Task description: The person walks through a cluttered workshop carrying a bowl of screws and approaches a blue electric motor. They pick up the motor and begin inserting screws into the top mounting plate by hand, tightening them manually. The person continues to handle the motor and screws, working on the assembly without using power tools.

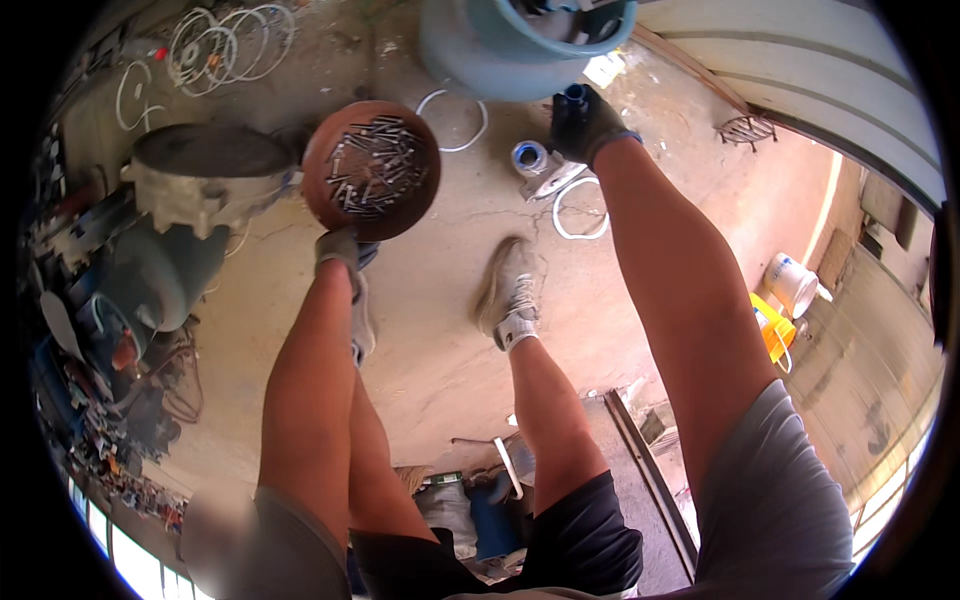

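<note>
My left hand [341, 246], in a grey and dark work glove, grips the near rim of a round reddish-brown bowl [315, 165]. Inside the bowl lie several loose metal bolts [375, 165]. Over on the right, my right hand [590, 125], in a dark glove, is closed around a small dark blue cylinder [575, 93], perhaps a bottle neck or cap. Just left of that hand stands an open white can with a blue inside [529, 156]. Beyond the right hand is a large light blue drum [480, 60] with dark items in its top.
A grey cast metal housing [215, 190] stands left of the bowl. White hose coils [215, 50] lie at the far left, and a white ring [560, 215] lies near the can. Cluttered tools and parts line the left side. A yellow bucket [772, 325] and white bucket [790, 283] sit right.
</note>
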`<move>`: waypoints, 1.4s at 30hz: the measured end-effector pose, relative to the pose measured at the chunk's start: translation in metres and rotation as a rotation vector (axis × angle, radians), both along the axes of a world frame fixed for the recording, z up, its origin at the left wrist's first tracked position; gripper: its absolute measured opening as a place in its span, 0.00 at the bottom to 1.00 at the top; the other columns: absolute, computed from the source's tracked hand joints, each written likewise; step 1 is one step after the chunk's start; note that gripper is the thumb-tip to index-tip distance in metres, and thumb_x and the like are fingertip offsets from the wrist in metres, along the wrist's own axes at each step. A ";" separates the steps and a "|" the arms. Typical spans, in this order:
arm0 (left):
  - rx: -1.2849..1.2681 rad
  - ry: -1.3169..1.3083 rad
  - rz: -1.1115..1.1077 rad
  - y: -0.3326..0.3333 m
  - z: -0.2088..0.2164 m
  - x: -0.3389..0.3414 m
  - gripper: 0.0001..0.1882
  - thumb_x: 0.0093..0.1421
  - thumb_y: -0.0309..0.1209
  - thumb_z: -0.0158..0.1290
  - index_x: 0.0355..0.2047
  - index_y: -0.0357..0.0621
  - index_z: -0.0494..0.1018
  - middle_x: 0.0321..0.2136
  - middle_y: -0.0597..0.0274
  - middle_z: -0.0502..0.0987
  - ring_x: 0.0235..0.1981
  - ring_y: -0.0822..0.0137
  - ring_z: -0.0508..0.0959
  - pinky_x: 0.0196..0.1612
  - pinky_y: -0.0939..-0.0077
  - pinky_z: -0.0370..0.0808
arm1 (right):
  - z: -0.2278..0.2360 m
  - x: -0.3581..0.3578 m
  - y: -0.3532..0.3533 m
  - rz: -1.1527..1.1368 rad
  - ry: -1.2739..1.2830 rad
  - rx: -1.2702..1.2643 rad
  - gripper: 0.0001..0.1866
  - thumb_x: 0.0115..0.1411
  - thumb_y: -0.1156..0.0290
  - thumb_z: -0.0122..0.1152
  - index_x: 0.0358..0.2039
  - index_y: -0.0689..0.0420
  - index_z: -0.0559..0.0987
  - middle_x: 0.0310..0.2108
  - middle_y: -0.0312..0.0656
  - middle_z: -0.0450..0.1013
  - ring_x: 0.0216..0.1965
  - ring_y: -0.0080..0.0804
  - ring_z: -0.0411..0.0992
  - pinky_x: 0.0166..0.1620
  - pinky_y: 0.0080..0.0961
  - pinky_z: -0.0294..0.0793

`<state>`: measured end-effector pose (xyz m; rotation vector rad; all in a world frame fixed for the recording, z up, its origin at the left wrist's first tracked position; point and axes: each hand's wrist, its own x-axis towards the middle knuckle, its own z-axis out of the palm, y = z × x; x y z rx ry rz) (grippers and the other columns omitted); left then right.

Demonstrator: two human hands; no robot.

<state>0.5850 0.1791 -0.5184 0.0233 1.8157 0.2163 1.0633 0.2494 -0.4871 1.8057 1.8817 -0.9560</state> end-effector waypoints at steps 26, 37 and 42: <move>0.145 0.272 -0.265 -0.240 0.501 -0.110 0.27 0.60 0.45 0.63 0.45 0.28 0.81 0.35 0.40 0.88 0.40 0.48 0.89 0.42 0.54 0.85 | 0.467 0.049 -0.287 -1.139 0.110 -0.616 0.22 0.72 0.49 0.61 0.53 0.54 0.78 0.31 0.43 0.81 0.25 0.32 0.77 0.30 0.35 0.79; 0.208 0.257 0.365 -0.320 0.620 -0.271 0.24 0.59 0.36 0.61 0.45 0.21 0.81 0.34 0.45 0.87 0.32 0.57 0.88 0.39 0.64 0.84 | 0.621 -0.132 -0.109 -1.042 0.401 -0.179 0.18 0.73 0.53 0.62 0.52 0.52 0.77 0.30 0.42 0.81 0.22 0.33 0.77 0.24 0.34 0.77; 0.328 0.229 0.782 -0.410 0.758 -0.392 0.21 0.56 0.35 0.57 0.36 0.22 0.83 0.29 0.41 0.87 0.31 0.52 0.90 0.37 0.60 0.86 | 0.598 -0.310 -0.134 -0.475 0.059 -0.383 0.18 0.75 0.53 0.57 0.48 0.56 0.79 0.27 0.44 0.80 0.23 0.36 0.79 0.24 0.36 0.78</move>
